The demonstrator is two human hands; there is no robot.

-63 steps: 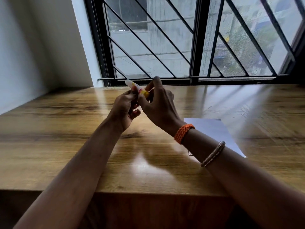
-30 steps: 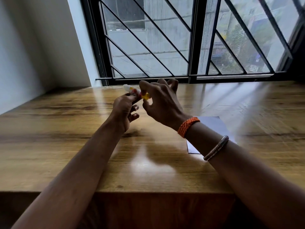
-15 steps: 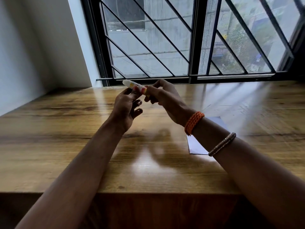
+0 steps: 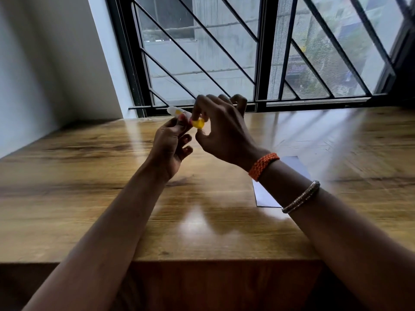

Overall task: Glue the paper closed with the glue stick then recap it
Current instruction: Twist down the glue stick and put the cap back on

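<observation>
Above the wooden table, my left hand holds a white glue stick with a yellow patch, its far end pointing up and to the left. My right hand pinches the yellow cap at the stick's near end between thumb and fingers. Whether the cap is on the stick or just off it I cannot tell. The white paper lies flat on the table to the right, mostly hidden under my right forearm.
A barred window runs along the table's far edge, and a white wall closes off the left side. The table's front edge is close to me. An orange band and a metal bangle sit on my right wrist.
My right hand has turned around the yellow cap end while my left hand kept the stick in about the same place. The view has shifted slightly.
</observation>
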